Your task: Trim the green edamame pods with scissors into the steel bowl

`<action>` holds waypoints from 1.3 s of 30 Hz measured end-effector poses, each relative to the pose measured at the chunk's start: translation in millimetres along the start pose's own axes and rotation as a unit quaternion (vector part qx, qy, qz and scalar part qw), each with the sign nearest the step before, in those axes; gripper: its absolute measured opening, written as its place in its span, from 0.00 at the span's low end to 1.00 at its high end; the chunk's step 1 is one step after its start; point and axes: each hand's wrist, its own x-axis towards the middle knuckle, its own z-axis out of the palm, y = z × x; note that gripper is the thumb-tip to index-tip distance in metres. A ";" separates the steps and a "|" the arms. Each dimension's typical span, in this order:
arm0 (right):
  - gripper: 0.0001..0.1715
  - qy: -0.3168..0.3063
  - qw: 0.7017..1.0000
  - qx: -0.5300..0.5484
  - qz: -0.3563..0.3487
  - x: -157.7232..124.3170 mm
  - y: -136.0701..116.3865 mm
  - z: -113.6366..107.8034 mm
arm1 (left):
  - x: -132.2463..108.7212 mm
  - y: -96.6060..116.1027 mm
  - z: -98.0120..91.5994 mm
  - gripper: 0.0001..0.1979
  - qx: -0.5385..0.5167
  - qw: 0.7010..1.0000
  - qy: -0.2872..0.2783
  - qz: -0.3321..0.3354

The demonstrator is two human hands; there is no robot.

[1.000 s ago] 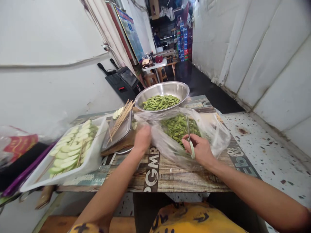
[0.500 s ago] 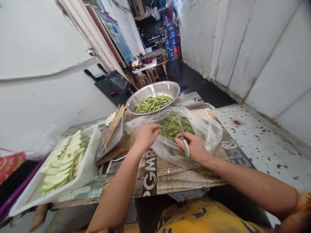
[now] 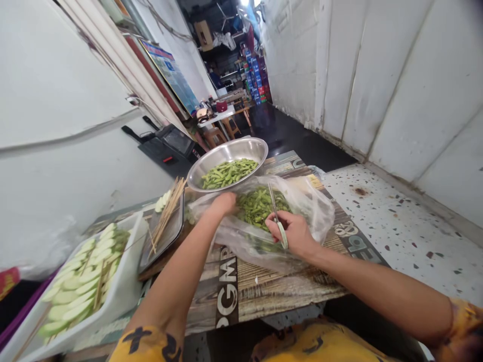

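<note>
My right hand (image 3: 290, 232) is closed around the pale-green handle of a pair of scissors (image 3: 273, 201), whose metal blades point away over a clear plastic bag (image 3: 317, 203). Inside the open bag lie many green edamame pods (image 3: 256, 207). At the bag's left side, just in front of a steel bowl (image 3: 260, 151), is my left hand (image 3: 225, 203). Its back faces me and its fingers are hidden, so what it may hold does not show. More edamame pods (image 3: 229, 173) lie in the bowl.
Left of the bag, a metal tray (image 3: 177, 221) carries bamboo skewers (image 3: 168, 213). A white plastic tub (image 3: 126, 274) with skewered pale-green slices (image 3: 75, 291) stands at the table's left. The patterned table (image 3: 279, 299) ends close to my body.
My left hand has moved forward, toward the bowl, and its fingers have gone out of sight. The right hand keeps its hold on the scissors. The whole view has shifted slightly.
</note>
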 end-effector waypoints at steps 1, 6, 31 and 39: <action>0.11 0.000 1.000 -0.001 -0.001 0.0 0.8 -0.1 | 0.6 -1.6 0.5 0.15 0.001 1.000 -0.013 -0.005; 0.11 -0.002 1.000 0.018 0.014 0.9 -1.2 -0.2 | -3.1 -3.1 8.3 0.20 -0.025 1.000 -0.007 -0.017; 0.11 0.003 0.984 0.101 0.147 10.4 -9.7 -1.7 | 8.1 13.9 1.9 0.33 -0.265 0.963 -0.030 -0.037; 0.11 -0.002 0.984 0.104 0.145 12.3 -1.2 0.1 | 18.2 15.5 -7.5 0.19 -0.338 0.928 -0.142 -0.074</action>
